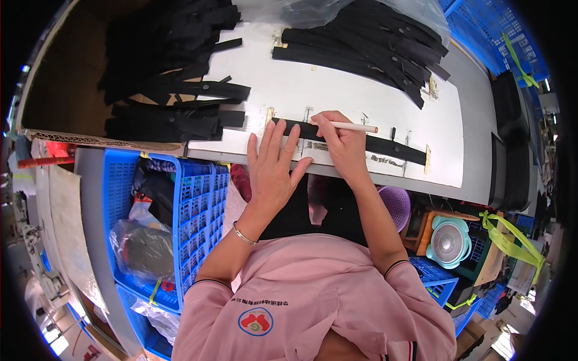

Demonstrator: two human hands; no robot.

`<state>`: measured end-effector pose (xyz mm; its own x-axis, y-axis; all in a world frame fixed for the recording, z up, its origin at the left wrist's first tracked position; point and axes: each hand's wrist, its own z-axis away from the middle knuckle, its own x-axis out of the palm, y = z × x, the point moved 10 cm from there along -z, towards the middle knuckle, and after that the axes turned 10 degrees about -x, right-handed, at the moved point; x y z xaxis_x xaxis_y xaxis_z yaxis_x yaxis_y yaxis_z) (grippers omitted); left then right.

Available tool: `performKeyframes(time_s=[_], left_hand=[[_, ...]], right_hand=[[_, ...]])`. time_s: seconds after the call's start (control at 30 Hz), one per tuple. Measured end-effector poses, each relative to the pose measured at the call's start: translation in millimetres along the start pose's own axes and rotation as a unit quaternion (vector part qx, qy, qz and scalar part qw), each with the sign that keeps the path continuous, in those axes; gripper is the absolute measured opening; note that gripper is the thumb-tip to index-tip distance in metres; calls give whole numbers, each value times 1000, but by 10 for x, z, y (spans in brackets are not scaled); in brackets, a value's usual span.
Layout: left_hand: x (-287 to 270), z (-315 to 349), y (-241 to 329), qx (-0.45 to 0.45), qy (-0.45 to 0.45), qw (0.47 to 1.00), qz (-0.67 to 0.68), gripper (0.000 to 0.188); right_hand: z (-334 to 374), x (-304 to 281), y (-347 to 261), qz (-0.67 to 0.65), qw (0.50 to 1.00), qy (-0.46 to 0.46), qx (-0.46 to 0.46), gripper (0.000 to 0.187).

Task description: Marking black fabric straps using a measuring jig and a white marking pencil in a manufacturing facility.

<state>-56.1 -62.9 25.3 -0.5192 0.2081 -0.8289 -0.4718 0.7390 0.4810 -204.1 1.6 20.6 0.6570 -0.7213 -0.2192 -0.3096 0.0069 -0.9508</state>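
Right hand [344, 143] first: thumb and fingertips pinched together around a slim white pen [356, 127], its blunt end poking out to the right, its tip lost behind the fingers. Left hand [271, 165] now, palm down, fingers spread, fingertips pressing the left end of a black strip [380, 145]. And there's the key line: the strip lies right under the fingertips at centre frame, long axis running left to right and dipping gently toward the right; left hand nearer its left end, right hand over its left-middle stretch. It looks flat, narrow, matt, with a small round stud toward the right. Beneath, a white board [337, 84] with dark smudges and yellowish tape patches. Farther out, black strips heap up at upper left [165, 57] and upper right [367, 39].
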Motion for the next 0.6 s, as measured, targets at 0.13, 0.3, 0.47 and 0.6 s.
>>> performKeyframes(time_s=[0.13,0.3,0.47,0.6], left_hand=[[8,13,-11,10,9,1000,14,65],[-1,15,-12,9,10,1000,19,65],[8,10,-10,9,12,1000,12,65],[20,10,-16,10,10,1000,8,64]], right_hand=[[6,22,-23,21,999,-21,11,22],[-12,57,-67,37,998,-28,-50,22],[-6,39,-65,40,998,-16,-46,21],[35,66,-25,25,997,-63,-26,23]])
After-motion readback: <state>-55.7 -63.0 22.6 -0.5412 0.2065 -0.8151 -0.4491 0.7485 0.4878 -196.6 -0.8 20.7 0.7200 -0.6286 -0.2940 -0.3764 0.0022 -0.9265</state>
